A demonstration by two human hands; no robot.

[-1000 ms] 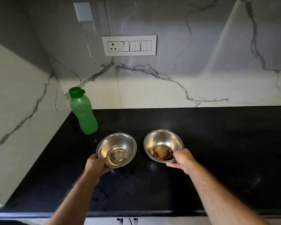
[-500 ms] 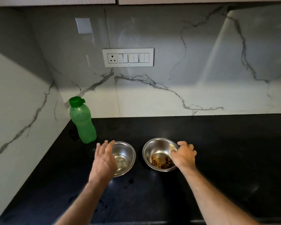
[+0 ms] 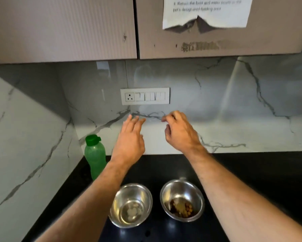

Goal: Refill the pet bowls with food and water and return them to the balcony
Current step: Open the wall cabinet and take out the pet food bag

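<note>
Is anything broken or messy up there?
Yes. The paper note taped on the cabinet door is torn along its bottom edge, and a scuffed, peeling patch shows just below it.

arms: bare to the elbow — no sleeves | wrists: no watch — no rings

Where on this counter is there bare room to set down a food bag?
Bare black counter lies right of the kibble bowl, up to the marble wall. It is crowded on the left, where the green bottle fills the corner beside the water bowl.
</note>
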